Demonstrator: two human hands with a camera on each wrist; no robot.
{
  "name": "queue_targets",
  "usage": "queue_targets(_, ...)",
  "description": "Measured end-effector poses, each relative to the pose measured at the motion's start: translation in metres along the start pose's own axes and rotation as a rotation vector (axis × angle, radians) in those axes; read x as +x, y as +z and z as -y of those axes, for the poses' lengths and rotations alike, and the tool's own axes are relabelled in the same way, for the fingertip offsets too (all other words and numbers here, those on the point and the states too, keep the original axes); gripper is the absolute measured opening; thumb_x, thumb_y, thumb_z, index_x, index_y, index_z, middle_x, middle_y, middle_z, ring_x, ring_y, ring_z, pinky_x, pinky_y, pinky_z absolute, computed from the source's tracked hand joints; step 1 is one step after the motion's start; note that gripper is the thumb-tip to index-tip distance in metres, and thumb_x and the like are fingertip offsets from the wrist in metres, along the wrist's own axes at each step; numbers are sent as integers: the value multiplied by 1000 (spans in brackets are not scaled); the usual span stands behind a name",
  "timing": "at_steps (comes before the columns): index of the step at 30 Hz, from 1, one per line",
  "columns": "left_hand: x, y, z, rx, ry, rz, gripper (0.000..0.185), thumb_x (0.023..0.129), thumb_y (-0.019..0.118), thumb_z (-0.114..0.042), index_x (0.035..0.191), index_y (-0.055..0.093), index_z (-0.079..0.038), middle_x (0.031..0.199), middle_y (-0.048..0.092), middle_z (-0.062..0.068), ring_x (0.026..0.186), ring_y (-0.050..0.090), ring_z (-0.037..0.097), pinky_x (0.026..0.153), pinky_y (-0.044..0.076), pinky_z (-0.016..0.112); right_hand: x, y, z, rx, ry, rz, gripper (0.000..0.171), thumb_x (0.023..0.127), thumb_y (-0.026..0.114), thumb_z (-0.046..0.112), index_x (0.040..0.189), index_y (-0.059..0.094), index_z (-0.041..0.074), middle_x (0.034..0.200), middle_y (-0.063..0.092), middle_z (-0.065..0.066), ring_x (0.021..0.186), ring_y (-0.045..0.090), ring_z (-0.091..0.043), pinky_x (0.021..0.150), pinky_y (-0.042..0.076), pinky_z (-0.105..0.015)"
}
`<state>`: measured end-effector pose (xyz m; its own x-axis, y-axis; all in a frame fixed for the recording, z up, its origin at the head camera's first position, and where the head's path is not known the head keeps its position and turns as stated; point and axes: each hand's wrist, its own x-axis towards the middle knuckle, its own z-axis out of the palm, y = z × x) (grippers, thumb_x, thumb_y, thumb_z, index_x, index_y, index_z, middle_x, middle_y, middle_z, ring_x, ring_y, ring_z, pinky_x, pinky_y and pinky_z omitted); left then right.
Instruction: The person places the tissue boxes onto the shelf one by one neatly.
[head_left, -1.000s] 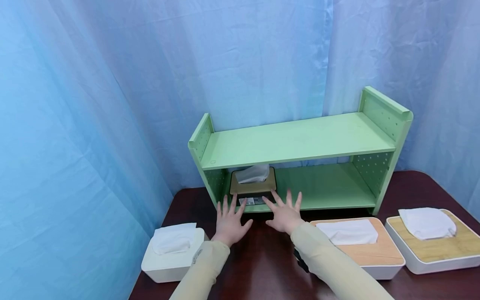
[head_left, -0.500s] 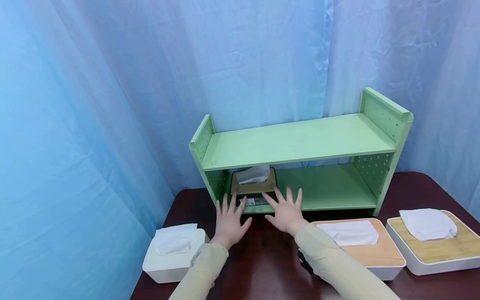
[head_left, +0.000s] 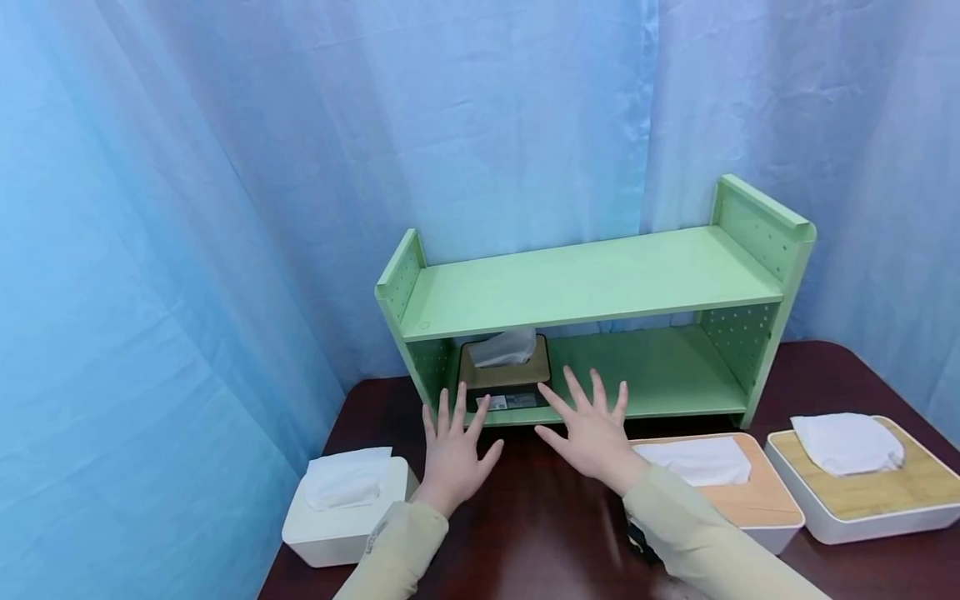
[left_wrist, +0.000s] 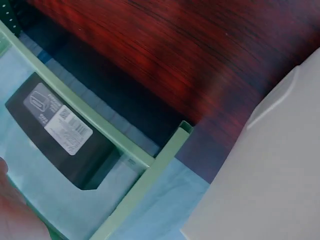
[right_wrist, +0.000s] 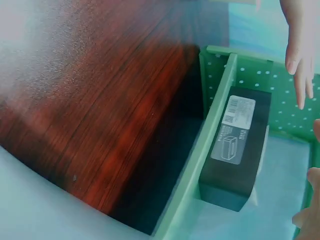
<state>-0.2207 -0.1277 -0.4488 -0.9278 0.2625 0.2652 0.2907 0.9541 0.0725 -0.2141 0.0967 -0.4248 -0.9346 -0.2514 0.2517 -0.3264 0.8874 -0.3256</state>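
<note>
Both hands, left hand (head_left: 455,450) and right hand (head_left: 594,432), hover spread-fingered before the black wood-topped tissue box (head_left: 505,382) on the green two-tier shelf (head_left: 592,287).

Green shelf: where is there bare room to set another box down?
The green shelf has its whole top board bare. The lower board is free right of the black tissue box. On the table, the front edge is crowded by three white boxes.

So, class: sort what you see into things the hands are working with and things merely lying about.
In hand:
left hand and right hand, both spread, holding nothing
black tissue box on the lower shelf
green shelf

Lying about:
white tissue box
two wooden-lidded tissue boxes
blue curtain
</note>
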Motion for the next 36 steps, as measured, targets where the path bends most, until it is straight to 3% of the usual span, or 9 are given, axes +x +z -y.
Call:
queue_targets(8, -14, -1, -8, -32, 38, -50, 65, 93, 46, -54, 150, 30, -26, 160, 9, 11, 145, 4, 39, 110, 7, 66, -23, -7, -5, 22, -35, -35, 63, 90, 53, 54, 146, 39, 27, 156, 19, -17, 140, 11, -49, 101, -3, -74)
queue_targets(15, -25, 4, -27, -76, 70, -59, 65, 94, 43, -57, 150, 29, -27, 159, 9, 14, 144, 7, 40, 108, 11, 66, -45, -11, -25, 23, -45, -45, 62, 90, 54, 53, 144, 42, 25, 156, 20, -16, 137, 16, -49, 99, 2, -73)
queue_targets(18, -30, 8, -39, -141, 91, -53, 65, 94, 43, -57, 150, 29, -28, 159, 7, 15, 144, 8, 41, 108, 12, 67, -58, -15, -40, 33, -43, -84, 60, 90, 56, 52, 142, 45, 24, 154, 23, -18, 134, 20, -48, 99, 7, -70)
queue_targets(23, -35, 17, -61, -236, 111, -23, 68, 92, 50, -53, 151, 23, -31, 158, 2, 18, 143, 6, 43, 107, 12, 66, -77, -21, -72, 33, -55, -227, 60, 85, 65, 44, 138, 48, 21, 148, 30, -25, 126, 30, -49, 97, 18, -67)
queue_targets(29, -41, 28, -91, -366, 89, 48, 73, 89, 55, -52, 151, 22, -32, 157, -1, 23, 142, 6, 46, 107, 24, 62, -102, -32, -118, 48, -29, -344, 68, 80, 72, 37, 140, 46, 19, 146, 28, -30, 119, 32, -56, 87, 27, -71)
queue_targets(32, -44, 34, -106, -444, 89, 83, 75, 89, 57, -51, 151, 21, -32, 157, -2, 24, 141, 8, 46, 103, 34, 59, -114, -36, -140, 129, 7, -356, 71, 79, 74, 31, 141, 44, 15, 148, 21, -33, 122, 24, -62, 89, 21, -74)
queue_targets(36, -47, 42, -125, -518, 124, 132, 75, 89, 56, -54, 151, 21, -33, 156, -3, 23, 140, 12, 49, 95, 45, 52, -129, -37, -162, 215, 79, -275, 77, 79, 75, 28, 145, 37, 12, 151, 10, -34, 126, 12, -67, 89, 14, -78)
